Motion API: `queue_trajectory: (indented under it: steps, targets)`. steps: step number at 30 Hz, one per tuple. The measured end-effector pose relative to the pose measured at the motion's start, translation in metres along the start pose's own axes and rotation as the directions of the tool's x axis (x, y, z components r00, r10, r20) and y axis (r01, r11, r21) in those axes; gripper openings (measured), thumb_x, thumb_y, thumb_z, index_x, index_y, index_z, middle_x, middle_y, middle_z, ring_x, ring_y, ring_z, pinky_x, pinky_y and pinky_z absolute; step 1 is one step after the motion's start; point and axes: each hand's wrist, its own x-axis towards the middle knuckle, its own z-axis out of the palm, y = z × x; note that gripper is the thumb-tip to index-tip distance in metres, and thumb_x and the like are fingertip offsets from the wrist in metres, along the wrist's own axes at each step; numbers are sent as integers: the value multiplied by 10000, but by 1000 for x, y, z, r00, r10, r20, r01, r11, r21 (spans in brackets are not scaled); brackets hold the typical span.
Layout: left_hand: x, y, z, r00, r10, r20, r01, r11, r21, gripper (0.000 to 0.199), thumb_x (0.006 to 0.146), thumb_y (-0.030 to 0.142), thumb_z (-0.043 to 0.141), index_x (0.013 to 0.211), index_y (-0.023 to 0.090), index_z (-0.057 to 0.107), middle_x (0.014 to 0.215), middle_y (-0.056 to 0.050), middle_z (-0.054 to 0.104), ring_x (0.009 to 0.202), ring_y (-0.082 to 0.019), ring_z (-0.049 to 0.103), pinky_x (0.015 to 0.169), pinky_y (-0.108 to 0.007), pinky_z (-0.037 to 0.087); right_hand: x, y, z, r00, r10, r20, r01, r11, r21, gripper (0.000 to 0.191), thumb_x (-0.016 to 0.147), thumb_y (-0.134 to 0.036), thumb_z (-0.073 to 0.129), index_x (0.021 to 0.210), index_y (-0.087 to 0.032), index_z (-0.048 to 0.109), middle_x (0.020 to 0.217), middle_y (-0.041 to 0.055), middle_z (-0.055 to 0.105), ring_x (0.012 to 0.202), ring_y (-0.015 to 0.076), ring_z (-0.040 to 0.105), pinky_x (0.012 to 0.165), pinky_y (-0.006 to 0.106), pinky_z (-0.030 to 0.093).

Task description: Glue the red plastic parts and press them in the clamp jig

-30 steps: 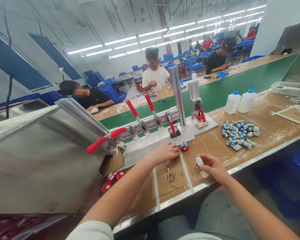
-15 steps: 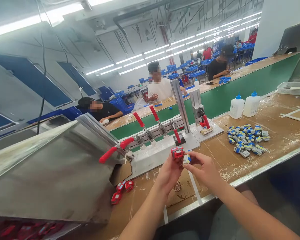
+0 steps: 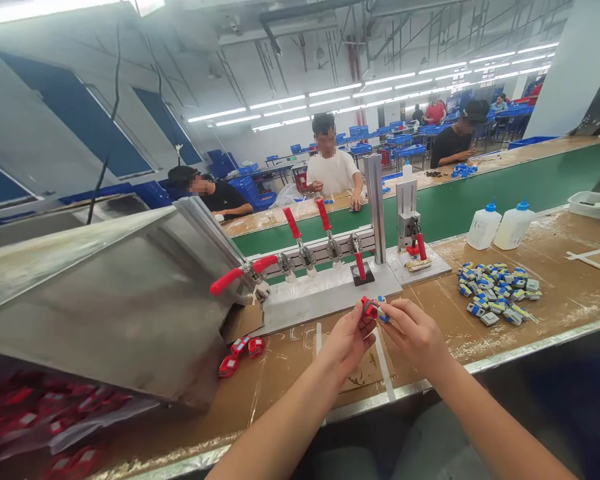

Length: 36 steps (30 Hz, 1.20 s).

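A red piece [image 3: 369, 307] is held between the thumb and fingers of the left hand [image 3: 347, 343], and a blue-and-white block [image 3: 383, 315] is pinched in the right hand [image 3: 423, 337]. The block is set just to the right of the red piece, end to side or end to end cannot be told, and both are raised above the table [image 3: 285, 373]. The long axis of each is too foreshortened to be read.

Beyond the hands, a metal stand is fitted with red-handled clamps [image 3: 293, 223]. To its left, a few red pieces [image 3: 240, 353] are gathered by a cardboard flap [image 3: 243, 323]. To the right, similar blocks are heaped in a pile [image 3: 497, 290], nearer the right hand. Behind it, two bottles [image 3: 483, 228] are stood side by side, their fill level unclear. At the far right, a pale strip is held in a white tray [image 3: 590, 213]. At lower left, more red pieces are heaped beside clear plastic [image 3: 80, 433]; their container cannot be made out.
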Motion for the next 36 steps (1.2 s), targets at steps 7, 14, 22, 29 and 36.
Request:
queue_trajectory:
  steps: [7,14,22,29,36]
  targets:
    - [-5,-1,6,999,9,39,-15,989,149,564,721,666,822,1099,253,753,1000,-39,699,921,-166,567,720,-256,325,-2,1,-8,989,-90,120,103,990,-101,561,1006,-79,555,1533,-262,502,1130,124,679,1037,249,667,872,381,576]
    - [7,8,8,999,-19,42,9,974,224,544,736,717,770,977,232,718,976,-38,690,899,-174,557,728,-270,315,4,15,2,980,-103,170,128,980,-149,620,1037,-147,520,1621,-284,364,1185,140,685,1075,272,674,921,417,588]
    - [45,23,23,992,106,65,-120,955,271,563,636,692,851,815,181,695,796,-22,644,665,-124,511,657,-284,341,17,29,40,981,189,-32,-192,967,-166,683,1028,-427,552,1607,-133,338,1376,243,611,1249,355,624,998,529,567]
    - [65,18,19,995,72,64,-85,970,228,511,663,652,854,734,183,663,710,0,619,636,-126,501,672,-289,364,28,45,49,965,255,-62,-261,958,-121,566,980,-406,611,1461,-126,511,1325,227,660,1201,339,659,972,502,570]
    - [63,12,11,993,33,111,-53,982,180,469,699,599,859,739,176,658,714,-10,626,664,-136,523,695,-293,398,26,43,50,953,304,-3,-304,953,-8,445,931,-334,636,1337,-154,611,1264,190,699,1153,314,684,961,470,570]
